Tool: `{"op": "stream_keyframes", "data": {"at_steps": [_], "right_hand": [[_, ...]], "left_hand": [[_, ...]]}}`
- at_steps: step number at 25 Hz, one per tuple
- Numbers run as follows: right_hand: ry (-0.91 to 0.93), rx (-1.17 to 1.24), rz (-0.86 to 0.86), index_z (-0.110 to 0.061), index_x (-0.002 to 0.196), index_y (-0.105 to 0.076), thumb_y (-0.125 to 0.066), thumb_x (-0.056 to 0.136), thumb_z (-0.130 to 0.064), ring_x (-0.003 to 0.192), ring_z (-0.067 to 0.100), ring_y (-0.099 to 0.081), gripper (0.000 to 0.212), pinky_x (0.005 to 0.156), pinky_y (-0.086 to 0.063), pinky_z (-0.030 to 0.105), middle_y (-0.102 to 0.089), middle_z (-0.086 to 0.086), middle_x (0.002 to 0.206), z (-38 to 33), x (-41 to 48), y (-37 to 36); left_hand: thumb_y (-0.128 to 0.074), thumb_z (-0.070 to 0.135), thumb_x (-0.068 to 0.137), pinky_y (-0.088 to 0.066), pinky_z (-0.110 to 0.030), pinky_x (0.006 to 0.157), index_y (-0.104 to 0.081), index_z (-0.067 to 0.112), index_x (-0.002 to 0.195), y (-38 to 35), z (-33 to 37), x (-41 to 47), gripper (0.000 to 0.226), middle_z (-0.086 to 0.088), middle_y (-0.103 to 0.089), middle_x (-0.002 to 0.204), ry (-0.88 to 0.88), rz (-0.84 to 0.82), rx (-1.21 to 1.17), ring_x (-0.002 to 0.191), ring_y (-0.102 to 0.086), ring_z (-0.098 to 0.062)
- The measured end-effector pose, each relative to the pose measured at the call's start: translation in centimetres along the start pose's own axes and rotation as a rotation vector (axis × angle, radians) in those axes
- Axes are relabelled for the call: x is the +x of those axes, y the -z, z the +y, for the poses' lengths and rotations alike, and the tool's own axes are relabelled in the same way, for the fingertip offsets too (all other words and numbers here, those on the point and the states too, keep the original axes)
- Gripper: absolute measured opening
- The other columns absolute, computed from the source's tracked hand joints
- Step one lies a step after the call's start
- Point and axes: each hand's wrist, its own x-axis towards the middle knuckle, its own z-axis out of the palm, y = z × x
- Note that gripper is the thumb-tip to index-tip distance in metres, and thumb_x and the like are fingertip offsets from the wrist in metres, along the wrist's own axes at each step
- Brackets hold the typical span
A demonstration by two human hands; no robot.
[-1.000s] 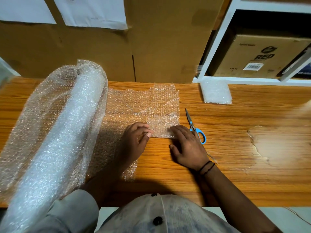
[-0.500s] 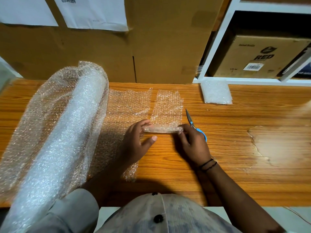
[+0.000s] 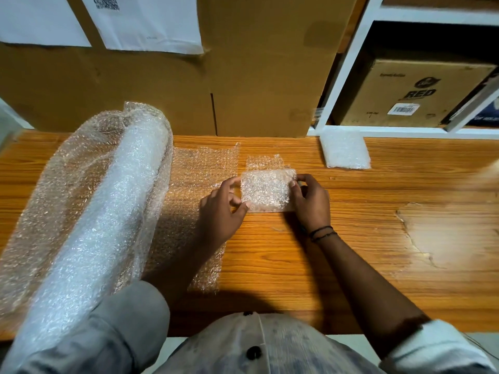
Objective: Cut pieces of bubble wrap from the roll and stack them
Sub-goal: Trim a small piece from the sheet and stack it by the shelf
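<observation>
piece: our cut bubble wrap piece [image 3: 266, 191] is half folded over, mid-table | hands: our left hand [image 3: 221, 211] pinches its left edge, our right hand [image 3: 310, 203] its right | around: roll [image 3: 108, 211] lies left, stack [image 3: 345, 149] at the far edge of the table [image 3: 378, 265]

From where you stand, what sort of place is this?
Likely a packing or stockroom bench: a big bubble wrap roll lies on the wooden table, large cardboard boxes stand behind it, and a labelled carton sits on a white shelf.
</observation>
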Motion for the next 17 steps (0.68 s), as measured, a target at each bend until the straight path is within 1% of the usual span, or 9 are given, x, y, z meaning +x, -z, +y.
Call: {"op": "stream_keyframes", "data": {"at_steps": [2,3,5,6,8,9,11,13,17], "right_hand": [[-0.029,-0.005,-0.021,-0.012,0.12,-0.067,-0.064,0.102,-0.026,0.06,0.011,-0.058,0.023,0.055,-0.036,0.027,-0.065,-0.004,0.07,-0.1,1.2,-0.3],[-0.049,-0.007,-0.036,-0.011,0.124,-0.065,-0.063,0.102,-0.027,0.065,0.016,-0.061,0.027,0.058,-0.039,0.027,-0.066,-0.004,0.073,-0.1,1.6,-0.5],[-0.069,-0.043,-0.04,-0.009,0.132,-0.061,-0.06,0.103,-0.027,0.082,0.026,-0.067,0.034,0.068,-0.046,0.032,-0.071,0.002,0.089,-0.2,2.0,-0.7],[-0.023,-0.112,-0.016,-0.007,0.134,-0.059,-0.058,0.104,-0.026,0.092,0.031,-0.068,0.036,0.073,-0.051,0.037,-0.073,0.007,0.101,-0.3,1.8,-0.8],[0.174,-0.309,0.008,-0.005,0.135,-0.059,-0.053,0.1,-0.022,0.11,0.038,-0.061,0.04,0.089,-0.052,0.046,-0.069,0.016,0.123,-0.6,0.8,-1.0],[0.266,-0.387,-0.024,-0.005,0.135,-0.06,-0.052,0.097,-0.021,0.119,0.038,-0.057,0.042,0.096,-0.05,0.048,-0.065,0.016,0.131,-0.9,0.0,-1.2],[0.375,-0.487,-0.123,-0.007,0.135,-0.062,-0.054,0.094,-0.021,0.131,0.037,-0.052,0.045,0.103,-0.045,0.051,-0.062,0.015,0.141,-1.2,-1.5,-1.6],[0.428,-0.545,-0.166,-0.008,0.13,-0.065,-0.057,0.092,-0.023,0.132,0.035,-0.053,0.042,0.104,-0.043,0.052,-0.064,0.013,0.139,-0.9,-2.9,-1.8],[0.435,-0.621,-0.159,-0.014,0.115,-0.07,-0.06,0.095,-0.029,0.118,0.032,-0.06,0.027,0.093,-0.044,0.049,-0.07,0.005,0.122,0.1,-4.3,-1.5]], "left_hand": [[-0.074,0.036,0.09,-0.025,-0.037,0.101,-0.048,0.034,0.143,-0.2,0.2,0.3,0.059,0.018,-0.069,0.089,0.009,0.019,0.023,0.106,-0.06,-0.01],[-0.072,0.038,0.091,-0.023,-0.037,0.099,-0.049,0.036,0.141,-0.3,0.4,0.4,0.056,0.018,-0.068,0.091,0.013,0.034,0.049,0.108,-0.058,-0.01],[-0.068,0.039,0.092,-0.024,-0.039,0.098,-0.052,0.039,0.14,-0.5,0.5,0.5,0.051,0.018,-0.065,0.105,0.01,0.066,0.161,0.116,-0.053,-0.014],[-0.066,0.041,0.092,-0.027,-0.042,0.099,-0.053,0.04,0.139,-0.6,0.4,0.5,0.049,0.015,-0.063,0.115,0.0,0.077,0.244,0.121,-0.05,-0.018],[-0.061,0.045,0.093,-0.031,-0.05,0.102,-0.057,0.042,0.136,-0.8,0.1,0.6,0.043,0.007,-0.056,0.132,-0.037,0.067,0.386,0.129,-0.043,-0.025],[-0.06,0.045,0.094,-0.03,-0.051,0.102,-0.059,0.043,0.134,-1.0,-0.1,0.6,0.04,0.006,-0.055,0.137,-0.069,0.044,0.428,0.132,-0.041,-0.026],[-0.059,0.046,0.095,-0.029,-0.051,0.103,-0.061,0.044,0.131,-1.3,-0.5,0.4,0.037,0.008,-0.054,0.143,-0.14,-0.016,0.484,0.136,-0.038,-0.027],[-0.058,0.047,0.096,-0.028,-0.049,0.103,-0.062,0.045,0.131,-1.7,-0.8,0.1,0.035,0.011,-0.054,0.145,-0.189,-0.051,0.517,0.138,-0.038,-0.026],[-0.057,0.046,0.095,-0.029,-0.05,0.104,-0.065,0.042,0.129,-1.8,-0.9,-0.3,0.035,0.014,-0.058,0.143,-0.228,-0.038,0.46,0.14,-0.042,-0.025]]}}
